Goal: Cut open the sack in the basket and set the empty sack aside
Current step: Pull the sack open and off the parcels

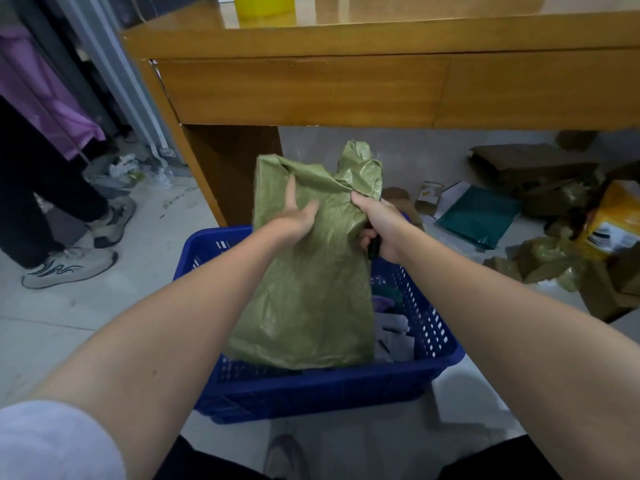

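Observation:
An olive-green woven sack (308, 289) hangs upright over the blue plastic basket (311, 393), its lower edge just inside the rim. My left hand (298, 220) pinches the sack's upper left part. My right hand (377, 223) grips the upper right corner and also holds a small black tool (374, 245), only partly visible. The sack looks flat and limp. Several small parcels (391, 327) lie in the basket to the right of the sack.
A wooden desk (346, 88) stands right behind the basket. Torn cardboard and green wrappers (554, 237) litter the floor at right, with a yellow box (616, 220). Another person's legs and sneakers (69, 265) stand at left. My own shoe (285, 455) is below the basket.

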